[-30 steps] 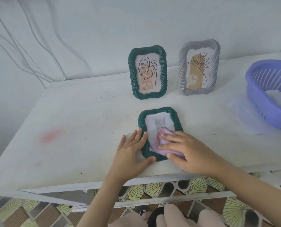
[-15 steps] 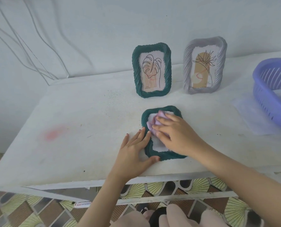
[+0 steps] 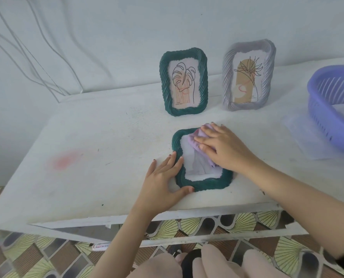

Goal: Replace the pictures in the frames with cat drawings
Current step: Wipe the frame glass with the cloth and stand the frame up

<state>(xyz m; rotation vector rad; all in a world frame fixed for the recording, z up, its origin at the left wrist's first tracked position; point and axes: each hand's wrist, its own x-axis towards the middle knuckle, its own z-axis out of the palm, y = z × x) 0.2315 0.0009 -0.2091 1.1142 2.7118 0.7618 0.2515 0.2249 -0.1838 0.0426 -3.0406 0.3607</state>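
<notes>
Flat, the green frame (image 3: 202, 183) lies lengthwise away from the person.

No readable text; red print on white tube (image 3: 101, 247) illegible.

Two bare forearms, no sleeves down to the wrists, no rings, watch or bracelets on the left hand (image 3: 163, 187) or the right hand (image 3: 225, 149). Dark polish on the short fingernails. Pale pink trousers (image 3: 217, 263) over the knees at the bottom edge, with something black, unclear, between them.
</notes>
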